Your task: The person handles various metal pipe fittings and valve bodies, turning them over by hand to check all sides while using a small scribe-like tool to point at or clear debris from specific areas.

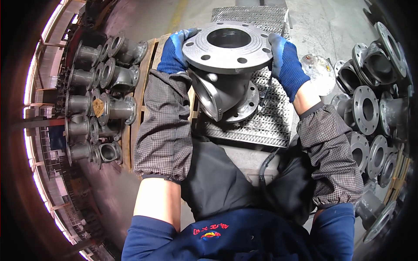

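Observation:
Between my two gloved hands a grey cast-metal flanged valve body (pixel 226 91) stands over the metal grating, its round top flange with bolt holes and a dark central bore facing up. My left hand (pixel 176 50), in a blue work glove, grips the left rim of that flange. On the opposite rim my right hand (pixel 284 58), gloved alike, is closed round the edge; its fingertips are partly hidden under the flange. A second flange slants at the lower left of the body, and another rests low at its right, close to the grating.
The patterned metal grating (pixel 272 117) forms the work surface. Several grey flanged castings (pixel 117 78) sit on a wooden pallet (pixel 138 104) at left. More castings (pixel 365 111) are stacked at right, beside a stained round plate (pixel 318 75). A dark hose (pixel 263 167) runs between my legs.

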`<action>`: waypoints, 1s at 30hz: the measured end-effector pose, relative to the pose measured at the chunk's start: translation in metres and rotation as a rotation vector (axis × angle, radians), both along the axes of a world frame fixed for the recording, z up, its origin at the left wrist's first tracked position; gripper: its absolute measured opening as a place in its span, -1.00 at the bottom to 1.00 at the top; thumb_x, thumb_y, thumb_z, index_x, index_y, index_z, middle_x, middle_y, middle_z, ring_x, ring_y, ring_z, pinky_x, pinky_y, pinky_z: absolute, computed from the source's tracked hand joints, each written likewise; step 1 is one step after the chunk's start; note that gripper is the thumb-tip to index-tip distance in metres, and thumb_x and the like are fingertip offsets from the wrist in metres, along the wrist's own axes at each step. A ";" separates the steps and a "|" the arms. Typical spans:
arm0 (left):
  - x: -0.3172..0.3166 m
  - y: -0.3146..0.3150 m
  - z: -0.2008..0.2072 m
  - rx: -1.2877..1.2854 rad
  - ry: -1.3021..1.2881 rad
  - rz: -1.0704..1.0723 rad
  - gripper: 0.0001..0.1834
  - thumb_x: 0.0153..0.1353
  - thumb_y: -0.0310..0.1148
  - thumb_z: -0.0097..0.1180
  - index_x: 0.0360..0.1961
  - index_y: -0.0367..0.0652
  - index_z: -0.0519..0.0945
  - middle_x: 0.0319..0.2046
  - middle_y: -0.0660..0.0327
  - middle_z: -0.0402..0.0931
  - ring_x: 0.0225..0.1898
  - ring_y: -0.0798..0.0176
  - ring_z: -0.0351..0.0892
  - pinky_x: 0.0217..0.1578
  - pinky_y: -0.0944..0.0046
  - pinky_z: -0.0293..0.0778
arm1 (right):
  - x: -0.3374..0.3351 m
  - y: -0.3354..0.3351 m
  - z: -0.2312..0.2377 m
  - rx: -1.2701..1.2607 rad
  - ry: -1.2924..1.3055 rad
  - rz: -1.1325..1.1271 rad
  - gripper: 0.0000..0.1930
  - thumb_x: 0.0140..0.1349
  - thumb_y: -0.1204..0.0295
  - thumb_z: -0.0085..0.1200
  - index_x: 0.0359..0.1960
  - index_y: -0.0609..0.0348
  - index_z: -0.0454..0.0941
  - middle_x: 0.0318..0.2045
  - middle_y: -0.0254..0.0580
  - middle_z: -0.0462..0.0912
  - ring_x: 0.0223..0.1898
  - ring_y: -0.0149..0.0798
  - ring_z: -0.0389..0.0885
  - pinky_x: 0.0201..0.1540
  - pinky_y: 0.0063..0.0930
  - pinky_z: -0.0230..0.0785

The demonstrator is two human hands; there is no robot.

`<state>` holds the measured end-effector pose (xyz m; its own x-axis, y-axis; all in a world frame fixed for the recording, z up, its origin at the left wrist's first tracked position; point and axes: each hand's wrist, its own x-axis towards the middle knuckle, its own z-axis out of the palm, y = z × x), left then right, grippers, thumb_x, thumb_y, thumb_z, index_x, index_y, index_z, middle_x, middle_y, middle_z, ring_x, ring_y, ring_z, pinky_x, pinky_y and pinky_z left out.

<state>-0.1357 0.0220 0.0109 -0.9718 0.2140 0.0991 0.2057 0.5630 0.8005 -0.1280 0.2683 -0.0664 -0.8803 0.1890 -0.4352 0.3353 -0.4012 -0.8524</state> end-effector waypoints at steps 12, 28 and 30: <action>0.187 0.033 -0.012 0.729 -0.532 0.263 -0.56 0.31 -0.10 -0.18 -0.05 -0.30 0.39 -0.36 0.00 0.58 -0.43 0.27 0.57 -0.48 0.40 0.45 | -0.004 0.011 0.008 0.784 0.509 0.194 -0.65 0.16 0.14 0.01 -0.20 0.13 0.59 -0.37 -0.15 0.66 -0.34 -0.23 0.66 -0.26 -0.42 0.49; 0.047 0.000 -0.008 0.345 -0.422 0.052 -0.64 0.30 -0.27 -0.10 -0.03 -0.33 0.44 -0.21 0.05 0.55 -0.26 0.25 0.57 -0.22 0.33 0.50 | 0.116 0.023 0.036 0.875 0.457 0.443 -0.58 0.19 0.20 -0.02 -0.06 0.28 0.51 -0.35 -0.02 0.64 -0.29 -0.17 0.62 -0.17 -0.36 0.44; 0.034 0.011 -0.020 0.521 -0.540 0.006 -0.55 0.28 -0.14 -0.03 -0.06 -0.38 0.46 -0.24 0.08 0.56 -0.30 0.25 0.58 -0.26 0.32 0.53 | 0.112 0.027 0.031 0.793 0.374 0.477 -0.59 0.19 0.19 -0.03 -0.07 0.25 0.52 -0.34 -0.03 0.64 -0.29 -0.18 0.62 -0.17 -0.37 0.44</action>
<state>-0.1017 0.0329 -0.0096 -0.9151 0.2642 -0.3045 -0.2930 0.0830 0.9525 -0.0165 0.2950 -0.0354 -0.9944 -0.1043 -0.0154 -0.0319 0.4365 -0.8991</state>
